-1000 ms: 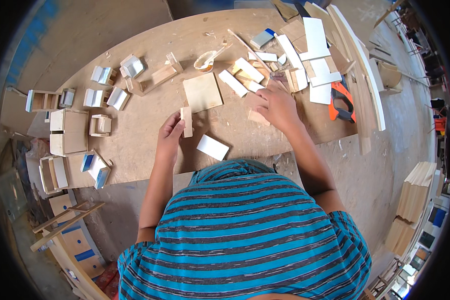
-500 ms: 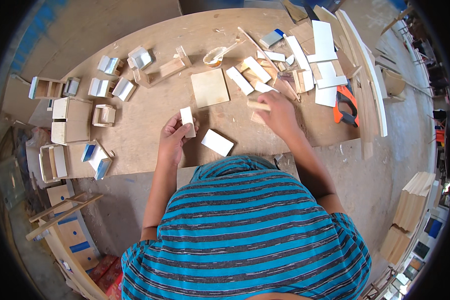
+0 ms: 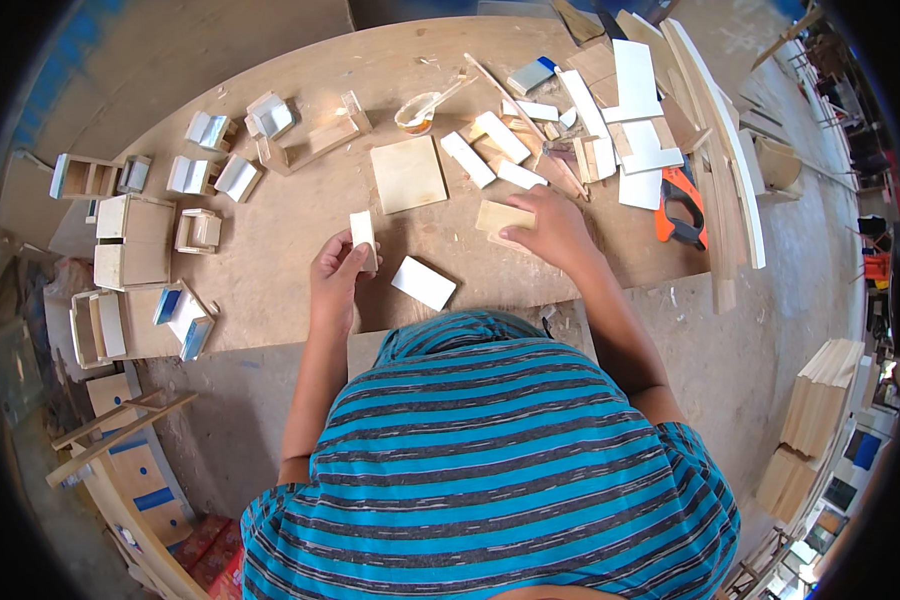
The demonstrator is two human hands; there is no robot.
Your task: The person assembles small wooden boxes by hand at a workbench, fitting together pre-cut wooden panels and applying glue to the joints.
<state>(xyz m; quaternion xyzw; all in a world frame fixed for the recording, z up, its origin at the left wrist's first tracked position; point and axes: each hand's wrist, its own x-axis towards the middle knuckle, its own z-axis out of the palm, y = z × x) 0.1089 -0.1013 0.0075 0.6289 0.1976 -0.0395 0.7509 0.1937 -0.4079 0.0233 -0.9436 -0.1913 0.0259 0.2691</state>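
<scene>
My left hand [image 3: 338,268] grips a small white-faced wood block [image 3: 363,240], held upright near the table's front edge. To the right, my right hand [image 3: 548,225] has its fingers closed on a bare wood block [image 3: 505,216], its broad side turned up. Between the hands, a white rectangular wood piece [image 3: 423,283] lies flat on the table. Beyond it lies a square plywood piece [image 3: 409,174]. Past the right hand, several white-faced blocks [image 3: 468,159] lie in a loose group.
Small assembled wooden boxes [image 3: 135,243] and holders stand along the left. A glue cup [image 3: 416,113] with a stick sits toward the back. Offcuts, a handsaw [image 3: 681,208] with an orange handle and long boards [image 3: 735,165] crowd the right end of the worktable [image 3: 300,240].
My right hand has turned its wood block so that the broad face shows. The left hand still holds its block upright. The whole view has shifted slightly.
</scene>
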